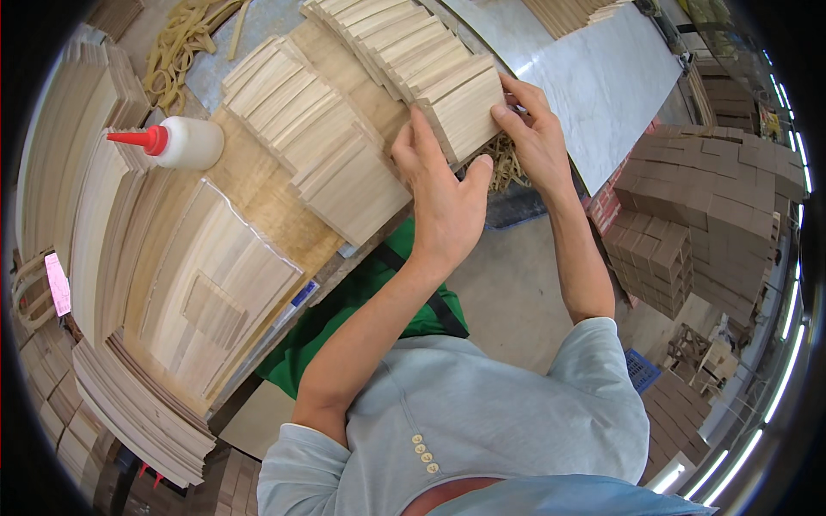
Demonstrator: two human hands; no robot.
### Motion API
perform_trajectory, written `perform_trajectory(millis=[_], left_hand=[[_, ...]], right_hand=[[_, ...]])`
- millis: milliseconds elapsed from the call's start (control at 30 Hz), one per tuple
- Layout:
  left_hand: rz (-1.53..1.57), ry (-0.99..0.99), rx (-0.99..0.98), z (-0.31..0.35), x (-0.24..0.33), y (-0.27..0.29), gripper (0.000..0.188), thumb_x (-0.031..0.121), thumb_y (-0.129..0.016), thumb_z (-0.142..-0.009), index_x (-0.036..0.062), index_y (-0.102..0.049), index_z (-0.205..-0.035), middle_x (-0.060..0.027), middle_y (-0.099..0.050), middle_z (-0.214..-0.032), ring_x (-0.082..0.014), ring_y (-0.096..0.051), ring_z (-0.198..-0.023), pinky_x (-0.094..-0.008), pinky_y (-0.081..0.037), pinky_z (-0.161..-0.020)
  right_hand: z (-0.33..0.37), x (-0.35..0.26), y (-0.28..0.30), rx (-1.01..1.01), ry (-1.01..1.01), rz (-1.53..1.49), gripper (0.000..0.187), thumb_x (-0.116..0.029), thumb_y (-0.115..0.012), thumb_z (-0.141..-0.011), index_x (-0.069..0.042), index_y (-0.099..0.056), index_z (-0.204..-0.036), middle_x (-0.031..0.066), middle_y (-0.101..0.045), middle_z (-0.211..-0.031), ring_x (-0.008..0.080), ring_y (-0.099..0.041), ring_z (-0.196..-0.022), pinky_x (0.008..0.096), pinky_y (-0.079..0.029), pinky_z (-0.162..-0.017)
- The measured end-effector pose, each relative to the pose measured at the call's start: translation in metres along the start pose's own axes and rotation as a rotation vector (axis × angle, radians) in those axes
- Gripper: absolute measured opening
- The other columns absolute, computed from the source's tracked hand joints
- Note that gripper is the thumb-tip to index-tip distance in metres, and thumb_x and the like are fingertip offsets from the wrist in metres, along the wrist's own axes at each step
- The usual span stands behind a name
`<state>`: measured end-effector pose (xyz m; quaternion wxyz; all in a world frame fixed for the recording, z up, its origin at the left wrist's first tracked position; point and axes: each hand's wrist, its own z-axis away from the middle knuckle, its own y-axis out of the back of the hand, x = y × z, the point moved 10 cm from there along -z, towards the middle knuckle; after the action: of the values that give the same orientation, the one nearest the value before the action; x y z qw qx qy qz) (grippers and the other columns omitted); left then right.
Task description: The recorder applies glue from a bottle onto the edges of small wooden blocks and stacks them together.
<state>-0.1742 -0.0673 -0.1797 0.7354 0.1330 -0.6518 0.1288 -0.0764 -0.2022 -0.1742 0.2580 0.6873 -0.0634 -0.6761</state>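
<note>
Blue cloth; L hand part-spread against, R hand pinching wood panels; label illegible.

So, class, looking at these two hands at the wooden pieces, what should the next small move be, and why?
Probably a light inward press to square the front wooden piece: the left hand is at its left side, the right hand at its right, and the overlapping row behind it shows stepped, uneven edges.
</note>
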Motion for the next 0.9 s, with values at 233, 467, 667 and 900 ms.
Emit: perform_trajectory(millis=[233, 467, 667, 900], left_hand=[[-0.028, -0.003, -0.035, 0.008, 0.004, -0.009, 0.09, 0.007, -0.065, -0.083, -0.0106, -0.005, -0.147, -0.0288, -0.02, -0.14, -0.0438, -0.029, -0.128, -0.0468, -0.026, -0.111], [-0.079, -0.018, -0.066, 0.012, -0.001, -0.013, 0.09, 0.007, -0.066, -0.082, -0.0095, -0.006, -0.147, -0.0295, -0.022, -0.139, -0.0448, -0.029, -0.128, -0.0474, -0.026, -0.111], [-0.12, -0.006, -0.066, 0.006, -0.007, -0.008, 0.087, 0.009, -0.067, -0.081, -0.0105, -0.012, -0.146, -0.0278, -0.024, -0.137, -0.0425, -0.03, -0.127, -0.0455, -0.025, -0.111], [-0.139, -0.006, -0.066, 0.006, -0.004, -0.011, 0.087, 0.01, -0.068, -0.081, -0.0104, -0.013, -0.147, -0.0269, -0.025, -0.137, -0.0413, -0.029, -0.126, -0.0451, -0.023, -0.111]], right_hand=[[0.007, 0.003, 0.004, 0.039, 0.017, -0.03, 0.043, -0.013, -0.061, -0.091, -0.003, -0.055, -0.132, 0.0077, -0.053, -0.12, 0.0175, -0.052, -0.107, 0.0304, -0.045, -0.092], [0.012, 0.015, 0.01, 0.104, 0.003, -0.004, 0.039, -0.012, -0.062, -0.091, -0.003, -0.057, -0.128, 0.0091, -0.055, -0.115, 0.0183, -0.055, -0.102, 0.0317, -0.047, -0.09], [0.011, 0.022, 0.005, 0.132, -0.019, 0.029, 0.038, -0.009, -0.06, -0.092, -0.002, -0.057, -0.13, 0.0062, -0.059, -0.115, 0.0132, -0.055, -0.103, 0.0279, -0.046, -0.092], [0.01, 0.018, 0.01, 0.155, 0.018, 0.024, 0.038, -0.011, -0.062, -0.089, -0.003, -0.059, -0.126, 0.0107, -0.053, -0.119, 0.0197, -0.056, -0.102, 0.0324, -0.048, -0.089]])
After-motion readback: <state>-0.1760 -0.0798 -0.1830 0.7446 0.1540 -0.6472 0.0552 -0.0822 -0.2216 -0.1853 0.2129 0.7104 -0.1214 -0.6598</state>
